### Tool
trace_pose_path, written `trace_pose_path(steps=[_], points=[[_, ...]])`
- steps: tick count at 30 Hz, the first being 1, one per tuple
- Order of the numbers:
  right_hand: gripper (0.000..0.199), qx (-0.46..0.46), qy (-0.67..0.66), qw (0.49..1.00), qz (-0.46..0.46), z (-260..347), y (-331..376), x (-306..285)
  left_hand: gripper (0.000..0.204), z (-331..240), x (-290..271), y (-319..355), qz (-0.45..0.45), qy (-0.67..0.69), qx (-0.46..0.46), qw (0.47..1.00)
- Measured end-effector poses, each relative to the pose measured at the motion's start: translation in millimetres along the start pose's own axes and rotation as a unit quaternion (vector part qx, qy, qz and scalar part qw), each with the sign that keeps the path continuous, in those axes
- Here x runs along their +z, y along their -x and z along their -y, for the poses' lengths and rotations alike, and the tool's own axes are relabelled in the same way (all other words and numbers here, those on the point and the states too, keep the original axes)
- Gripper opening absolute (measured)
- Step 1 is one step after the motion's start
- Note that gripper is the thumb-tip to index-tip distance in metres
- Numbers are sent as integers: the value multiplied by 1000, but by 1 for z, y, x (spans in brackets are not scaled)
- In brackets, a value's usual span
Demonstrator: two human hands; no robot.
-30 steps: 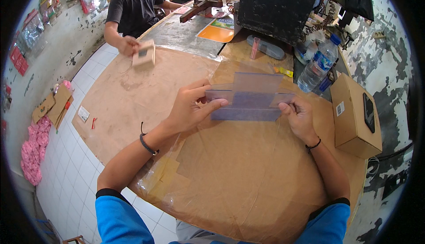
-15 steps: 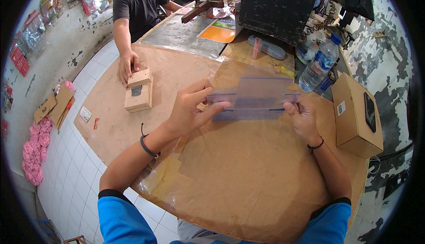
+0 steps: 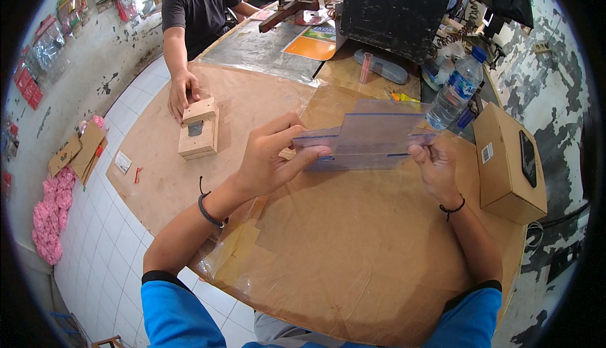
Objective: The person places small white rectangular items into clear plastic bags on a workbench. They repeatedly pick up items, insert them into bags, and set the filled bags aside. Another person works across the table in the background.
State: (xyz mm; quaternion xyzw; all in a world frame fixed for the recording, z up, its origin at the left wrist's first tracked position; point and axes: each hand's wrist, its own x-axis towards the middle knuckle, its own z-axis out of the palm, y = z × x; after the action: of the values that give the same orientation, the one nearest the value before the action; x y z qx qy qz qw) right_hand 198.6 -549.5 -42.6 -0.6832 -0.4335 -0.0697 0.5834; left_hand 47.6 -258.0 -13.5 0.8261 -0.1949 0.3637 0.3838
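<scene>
A folded piece of clear plastic sheet [image 3: 372, 135] with blue edge lines is held up above the table. My left hand [image 3: 278, 150] pinches its left end between thumb and fingers. At the right end, my right hand [image 3: 434, 162] grips it the same way, thumb on the near side. One panel of the plastic stands up from the middle, and a lower panel shows beneath. Across the table a co-worker's hand [image 3: 183, 94] rests on a wooden block jig [image 3: 199, 135] with a dark metal piece in its middle.
A water bottle [image 3: 456, 92] and a cardboard box [image 3: 508, 165] with a phone [image 3: 527, 159] on top stand at the right. A large black box [image 3: 399, 13] stands at the back. Brown sheeting [image 3: 328, 253] covers the table. A small red item [image 3: 137, 175] lies at the left edge.
The plastic has tilted slightly in my hands, its upright panel shifting a little to the right. My right hand has moved slightly right. The co-worker's hand stays on the wooden block.
</scene>
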Motion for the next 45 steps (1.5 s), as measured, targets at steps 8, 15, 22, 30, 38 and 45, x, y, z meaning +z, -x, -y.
trace_pose_path(steps=[8, 15, 22, 30, 38, 45], points=[[20, 10, 21, 1000, -12, -1, -1, 1, 18, 0, -1, -1, 18, 19, -31, 999], [26, -12, 81, 996, 45, -21, -5, -4, 17, 15, 5, 0, 47, 37, -98, 993], [26, 18, 44, 997, 59, -27, -5, 1, 17, 21, 3, -1, 71, 58, -109, 990], [17, 49, 39, 996, 68, -33, 0, -1, 19, 30, 4, 0, 95, 57, -119, 987], [25, 41, 28, 996, 71, -33, -2, 1, 17, 29, 1, -2, 112, 45, -122, 985], [36, 21, 95, 991, 89, -48, 3, -1, 27, 35, 11, 6, 111, 119, -165, 973]])
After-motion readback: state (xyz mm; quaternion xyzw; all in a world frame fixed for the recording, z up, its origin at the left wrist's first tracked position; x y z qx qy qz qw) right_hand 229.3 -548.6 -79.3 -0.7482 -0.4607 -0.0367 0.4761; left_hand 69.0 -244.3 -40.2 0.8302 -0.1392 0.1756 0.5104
